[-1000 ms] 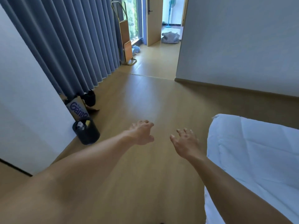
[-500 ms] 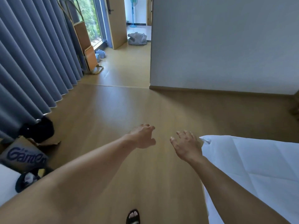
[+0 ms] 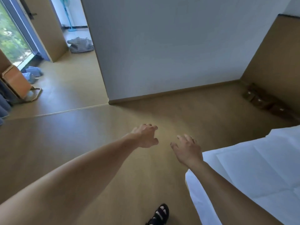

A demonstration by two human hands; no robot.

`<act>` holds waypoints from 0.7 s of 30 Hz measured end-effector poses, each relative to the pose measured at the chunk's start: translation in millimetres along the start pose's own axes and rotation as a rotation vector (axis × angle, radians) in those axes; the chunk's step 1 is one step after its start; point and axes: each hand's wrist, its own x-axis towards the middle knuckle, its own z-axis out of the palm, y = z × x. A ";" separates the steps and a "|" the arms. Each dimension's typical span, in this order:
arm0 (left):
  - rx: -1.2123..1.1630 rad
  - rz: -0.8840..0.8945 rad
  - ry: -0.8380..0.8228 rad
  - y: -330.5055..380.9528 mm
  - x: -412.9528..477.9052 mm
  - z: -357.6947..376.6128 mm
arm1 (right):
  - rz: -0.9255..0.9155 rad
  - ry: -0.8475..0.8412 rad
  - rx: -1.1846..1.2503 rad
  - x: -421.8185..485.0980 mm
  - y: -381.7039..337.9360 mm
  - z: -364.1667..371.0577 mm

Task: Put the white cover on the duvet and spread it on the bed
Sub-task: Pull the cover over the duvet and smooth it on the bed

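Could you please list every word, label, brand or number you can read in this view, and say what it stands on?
No text can be read in this view.
Brown items on the floor by the wall: small pale marks, too blurred to read.
White bedding, grey bag, black sandal: no print shows.

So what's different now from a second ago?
The view swung right: the bin slid out of sight, and a foot in a black sandal came into view. Left hand and right hand grabbed nothing; both stay open over the floor beside the white bedding.
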 end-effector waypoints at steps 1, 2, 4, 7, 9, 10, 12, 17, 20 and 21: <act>0.006 0.011 -0.002 1.2 24.3 -8.7 | 0.013 0.007 0.003 24.0 3.7 -5.9; 0.006 0.021 -0.009 2.4 47.5 -18.6 | 0.024 0.010 0.008 47.9 6.8 -13.5; 0.013 0.042 -0.018 2.8 91.7 -40.7 | 0.046 0.023 0.025 92.2 10.8 -31.9; 0.034 0.062 0.022 3.2 158.1 -76.7 | 0.084 0.058 0.040 154.7 17.8 -65.0; 0.043 0.093 0.023 7.4 199.4 -96.2 | 0.114 0.075 0.047 190.3 23.3 -86.0; 0.055 0.113 0.017 10.3 220.7 -103.8 | 0.129 0.083 0.047 207.7 26.9 -94.3; 0.069 0.152 0.001 16.7 267.7 -116.0 | 0.166 0.091 0.053 245.8 35.6 -107.8; 0.087 0.289 -0.015 38.0 397.8 -138.1 | 0.292 0.125 0.068 349.6 67.0 -130.2; 0.112 0.365 -0.038 57.1 469.4 -158.4 | 0.397 0.113 0.077 403.8 86.6 -147.9; 0.137 0.395 -0.056 64.2 492.8 -165.3 | 0.426 0.113 0.081 418.8 92.9 -154.0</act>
